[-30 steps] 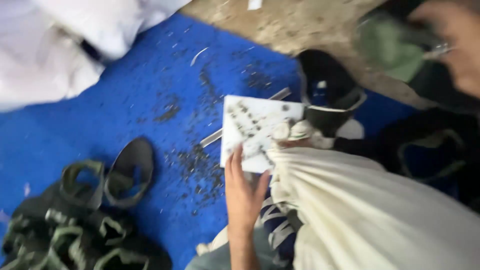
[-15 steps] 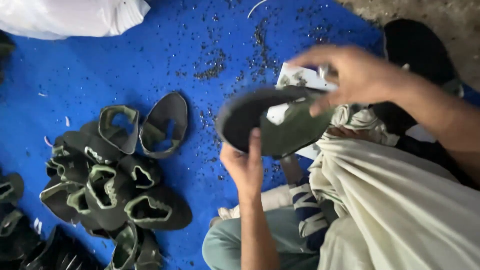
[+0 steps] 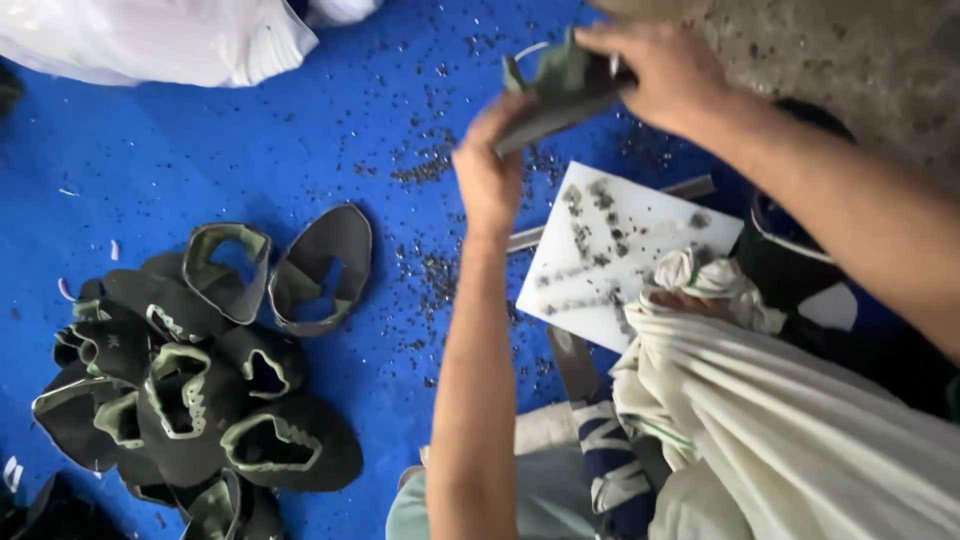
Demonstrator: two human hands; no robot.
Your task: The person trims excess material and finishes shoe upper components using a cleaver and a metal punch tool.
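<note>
Sheeting of bright blue (image 3: 250, 170) is lying under everything, strewn with dark crumbs of trimmed waste, and it is the white cutting board (image 3: 620, 250) resting on it that fixes the other places. Half a second ago the dark green shoe upper (image 3: 560, 85) was being held low, over the board's near left edge; now it is being carried up and away, above and just left of the board's far corner, so the piece looks to be done with at the board and is being turned over or checked in the air. Pale cloth of a bundled sack (image 3: 800, 430) is spreading below and right of the board, its knotted neck touching the board's lower right edge. Well to the left of the board, the pile of finished-looking uppers (image 3: 190, 390) is sitting as it sat half a second ago, with two lying open at its top edge. Reaching in from the right, above the board, the right hand (image 3: 665, 75) is clenching its fingers over the upper's top. Rising from below, past the board's left edge, the left hand (image 3: 490, 170) is pinching the same upper's lower rim between thumb and fingers. A thin grey metal strip (image 3: 690, 186) is poking out from behind the board's far edge.
</note>
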